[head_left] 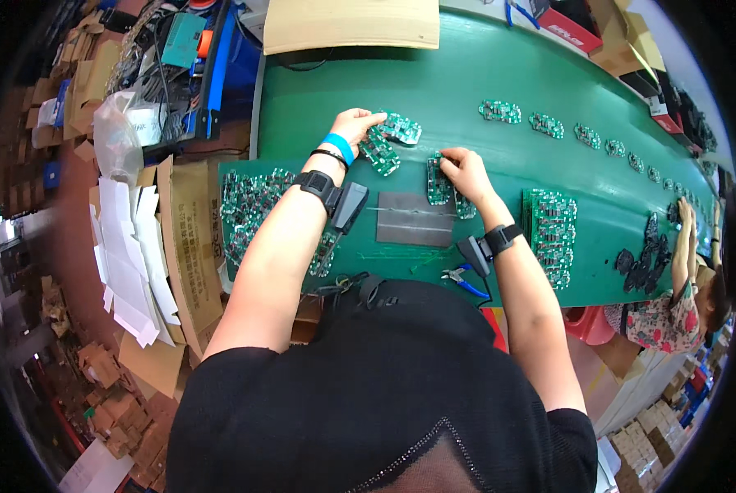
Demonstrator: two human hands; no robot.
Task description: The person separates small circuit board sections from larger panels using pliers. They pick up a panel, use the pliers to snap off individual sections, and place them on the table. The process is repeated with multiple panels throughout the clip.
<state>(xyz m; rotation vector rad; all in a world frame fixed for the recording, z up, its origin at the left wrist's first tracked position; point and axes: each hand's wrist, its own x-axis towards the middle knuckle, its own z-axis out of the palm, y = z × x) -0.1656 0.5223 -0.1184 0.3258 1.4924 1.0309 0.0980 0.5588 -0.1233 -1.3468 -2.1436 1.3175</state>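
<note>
My left hand (354,128) is closed on green circuit boards: one board (401,129) reaches out to the right of the fingers, and another board (378,154) hangs below them. My right hand (468,175) pinches a circuit board (438,182) held upright, with part of a second board (465,207) showing under the palm. Between and below the hands lies a flat dark grey plate (415,220) on the green work surface. Blue-handled cutters (466,282) rest near the front edge, close to my right wrist.
A pile of boards (249,205) lies at left, and a stack of larger board panels (553,234) at right. Single boards (500,112) form a line along the green bench (368,82). A co-worker's hand (685,212) is near black parts (649,259). Cardboard (351,25) sits at the back.
</note>
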